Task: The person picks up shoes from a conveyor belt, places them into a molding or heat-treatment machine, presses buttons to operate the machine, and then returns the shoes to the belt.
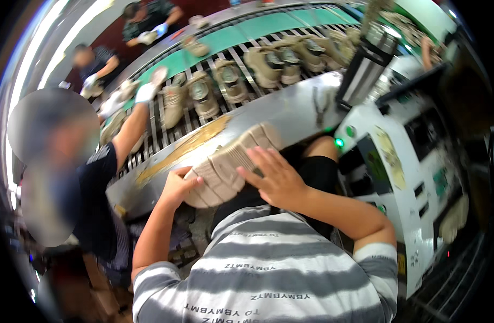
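Far left, a co-worker in a dark shirt [90, 204] stands at the line, one white-gloved hand [146, 92] stretched out over the conveyor [268, 24]. Two more people in white gloves stand at the far side of the belt, upper left.

Centre: the person in the grey striped shirt [268, 269] holds a tan shoe [230, 164] sole-up, tilted, toe end toward the upper right. Left hand [177, 185] is cupped around the heel end at the shoe's lower left, fingers wrapped on the edge, grasping it. Right hand [276, 177] lies flat on the ribbed sole near its middle, fingers spread, pressing on it rather than clenched. So the shoe sits between both hands, just above the person's chest and in front of the metal surface [290, 110]. Whether the shoe touches that surface cannot be told. A yellowish smear [187, 145] runs along the surface beside the shoe.

Behind the surface, the conveyor's slatted rack [160, 134] carries a row of tan boots [268, 64], upright, side by side, openings up; one more lies on the green belt further back.

Right: a steel cylinder [368, 67] hangs tilted above a white machine [414, 161] with a lit green button [339, 142], just right of the right forearm.
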The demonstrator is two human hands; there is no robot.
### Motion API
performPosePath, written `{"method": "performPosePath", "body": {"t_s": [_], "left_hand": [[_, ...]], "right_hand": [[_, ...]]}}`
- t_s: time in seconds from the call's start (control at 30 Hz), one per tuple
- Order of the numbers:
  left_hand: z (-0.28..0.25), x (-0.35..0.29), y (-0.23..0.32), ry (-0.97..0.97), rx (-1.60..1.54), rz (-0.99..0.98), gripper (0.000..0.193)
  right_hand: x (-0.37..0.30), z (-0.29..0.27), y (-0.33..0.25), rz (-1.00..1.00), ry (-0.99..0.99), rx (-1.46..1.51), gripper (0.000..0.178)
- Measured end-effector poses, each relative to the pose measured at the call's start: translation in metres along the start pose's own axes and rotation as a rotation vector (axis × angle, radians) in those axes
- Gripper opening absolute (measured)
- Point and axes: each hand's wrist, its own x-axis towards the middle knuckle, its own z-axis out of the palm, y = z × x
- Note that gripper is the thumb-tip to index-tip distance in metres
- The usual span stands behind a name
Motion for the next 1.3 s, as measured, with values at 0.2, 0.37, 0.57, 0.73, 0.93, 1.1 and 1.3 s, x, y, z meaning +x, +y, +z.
{"method": "performPosePath", "body": {"t_s": [0.2,0.37,0.57,0.73,0.93,1.1,1.3], "left_hand": [[0.076,0.009,0.102,-0.596,0.188,0.219,0.058],[0.142,0.045,0.108,-0.792,-0.684,0.088,0.063],[0.172,0.121,0.057,-0.512,-0.566,0.152,0.023],[0.140,0.185,-0.037,-0.094,-0.414,0.179,0.021],[0.116,0.202,-0.127,0.210,-0.278,0.086,0.019],[0.131,0.192,-0.119,0.292,-0.005,0.207,0.014],[0.132,0.191,-0.131,0.308,0.069,0.200,0.014]], "right_hand": [[-0.040,-0.065,0.003,0.143,-0.267,-0.017,0.082],[-0.094,-0.126,0.019,0.830,-0.212,0.621,0.112],[-0.198,-0.155,0.078,1.204,0.749,1.039,0.112],[-0.218,-0.234,0.185,1.440,1.041,0.492,0.094],[-0.252,-0.302,0.340,1.698,0.791,0.056,0.093],[-0.274,-0.278,0.429,1.990,0.603,-0.423,0.090],[-0.273,-0.230,0.441,2.013,0.263,-0.604,0.098]]}}
